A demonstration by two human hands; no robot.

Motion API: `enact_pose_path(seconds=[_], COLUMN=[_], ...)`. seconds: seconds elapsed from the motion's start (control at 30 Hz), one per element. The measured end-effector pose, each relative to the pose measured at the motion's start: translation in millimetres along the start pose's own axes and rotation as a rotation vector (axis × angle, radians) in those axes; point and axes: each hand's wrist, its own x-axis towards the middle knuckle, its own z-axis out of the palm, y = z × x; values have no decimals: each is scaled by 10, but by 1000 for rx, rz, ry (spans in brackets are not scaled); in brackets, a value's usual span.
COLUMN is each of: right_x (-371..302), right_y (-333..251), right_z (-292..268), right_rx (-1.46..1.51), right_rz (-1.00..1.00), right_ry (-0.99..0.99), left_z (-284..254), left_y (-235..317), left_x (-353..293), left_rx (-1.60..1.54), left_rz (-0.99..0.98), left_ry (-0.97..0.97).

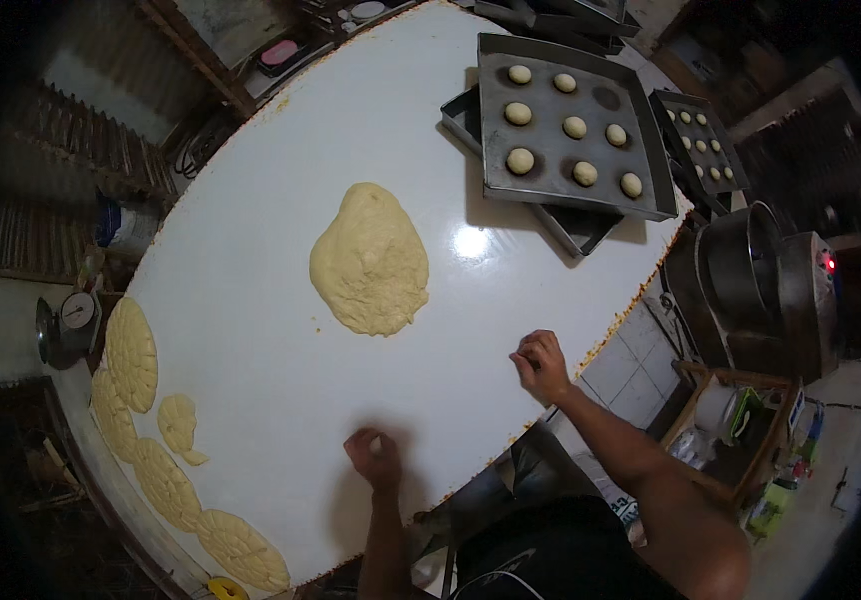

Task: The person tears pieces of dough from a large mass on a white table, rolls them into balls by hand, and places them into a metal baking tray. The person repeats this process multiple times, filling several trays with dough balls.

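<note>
My left hand (375,460) is low over the near part of the white table, fingers curled and smeared by motion. A small pale piece of dough (378,445) appears to show between its fingers. Further right, close to the table's right edge, my right hand (539,362) rests with its fingers bent inward; whatever it may hold is hidden beneath them. Beyond both hands lies a large lump of dough (371,260), apart from them. At the far right, a dark metal tray (551,185) carries several round dough balls (575,127) in loose rows.
Flat, scored dough rounds (166,485) line the left edge, with a smaller dough piece (179,422) beside them. Another tray (591,235) sits under the filled one. Beyond the right edge stand a second ball-filled tray (706,150) and a metal machine (751,270). A dial scale (78,310) is left.
</note>
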Motion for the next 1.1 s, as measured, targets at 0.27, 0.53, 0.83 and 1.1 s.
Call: enact_pose_path(seconds=[0.27,0.53,0.83,1.1], right_x=[263,411,1563,4444], right_y=[-65,-184,501,2770], right_z=[99,36,-1609,-2719], right_rx=[47,67,586,85], right_rz=[-44,-13,227,241], right_ry=[-44,-241,-567,-66], left_z=[220,469,1184,2730], left_y=[296,421,2161,2935], left_x=[95,228,108,218], left_rx=[41,120,183,642], left_rz=[-68,-94,-241,-321], left_ry=[67,278,124,121])
